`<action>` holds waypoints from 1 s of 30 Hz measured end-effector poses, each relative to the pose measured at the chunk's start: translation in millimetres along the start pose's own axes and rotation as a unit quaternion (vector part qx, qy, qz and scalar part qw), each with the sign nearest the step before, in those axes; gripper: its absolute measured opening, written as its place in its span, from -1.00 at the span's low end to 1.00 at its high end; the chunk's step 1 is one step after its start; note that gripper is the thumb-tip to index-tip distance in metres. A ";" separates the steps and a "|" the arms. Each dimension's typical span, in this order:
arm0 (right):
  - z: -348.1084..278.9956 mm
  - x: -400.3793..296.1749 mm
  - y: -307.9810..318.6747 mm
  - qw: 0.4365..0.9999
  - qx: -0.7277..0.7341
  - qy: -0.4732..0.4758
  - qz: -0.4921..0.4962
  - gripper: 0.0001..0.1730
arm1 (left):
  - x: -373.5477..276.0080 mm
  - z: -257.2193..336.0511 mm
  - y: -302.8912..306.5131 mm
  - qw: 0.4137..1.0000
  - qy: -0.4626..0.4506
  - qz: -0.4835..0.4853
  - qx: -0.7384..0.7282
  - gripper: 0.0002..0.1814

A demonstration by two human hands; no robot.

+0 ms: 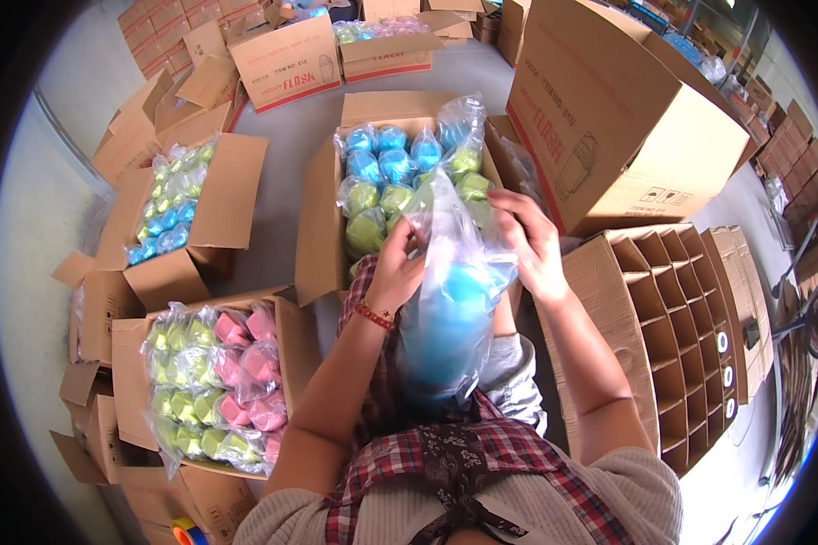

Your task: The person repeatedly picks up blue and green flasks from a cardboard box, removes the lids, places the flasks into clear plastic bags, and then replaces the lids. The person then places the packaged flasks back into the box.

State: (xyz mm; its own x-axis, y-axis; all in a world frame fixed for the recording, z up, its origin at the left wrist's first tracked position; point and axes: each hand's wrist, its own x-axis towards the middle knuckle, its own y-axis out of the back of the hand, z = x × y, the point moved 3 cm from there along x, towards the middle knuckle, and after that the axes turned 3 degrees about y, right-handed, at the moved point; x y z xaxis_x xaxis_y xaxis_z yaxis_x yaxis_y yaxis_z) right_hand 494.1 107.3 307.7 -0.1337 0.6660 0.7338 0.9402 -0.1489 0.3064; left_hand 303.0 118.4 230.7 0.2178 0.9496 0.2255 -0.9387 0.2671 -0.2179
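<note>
A blue flask (450, 327) in a clear plastic bag (443, 225) lies against my lap, blurred, with the bag's loose end away from me. My left hand (399, 266) is at the bag's left side, fingers bent at its edge; whether they pinch it is not plain. On the right, my right hand (533, 245) is beside the bag with its fingers spread apart. Just beyond both hands stands an open cardboard box (319, 218) holding rows of bagged blue flasks (395, 163) and bagged green flasks (365, 231).
At the left are open boxes of bagged green and pink flasks (249, 368) and of green and blue ones (170, 225). A large carton (600, 129) stands at the right, above a cardboard divider grid (675, 320) holding several white rings. A tape roll (188, 531) lies bottom left.
</note>
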 end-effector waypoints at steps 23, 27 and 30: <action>48.5 -2.5 -81.7 0.951 0.171 -0.236 -0.103 -0.60 | -39.0 4.1 48.3 0.991 0.011 0.002 0.135 -0.53; 108.9 -26.7 -63.8 0.808 0.472 -0.354 0.017 -0.60 | 18.5 -9.6 12.8 0.980 -0.042 -0.128 0.145 -0.66; 111.2 -20.7 -54.7 0.839 0.424 -0.339 -0.038 -0.60 | 37.7 -24.4 11.7 0.976 -0.063 -0.196 0.076 -0.68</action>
State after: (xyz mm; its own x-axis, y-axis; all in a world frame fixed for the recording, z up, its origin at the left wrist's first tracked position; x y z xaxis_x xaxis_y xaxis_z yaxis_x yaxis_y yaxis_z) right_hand 480.3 183.0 208.3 -0.2647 0.9556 0.1296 0.8602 0.2947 -0.4163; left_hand 306.8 161.4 213.4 0.5432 0.7488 0.3799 -0.8203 0.5697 0.0501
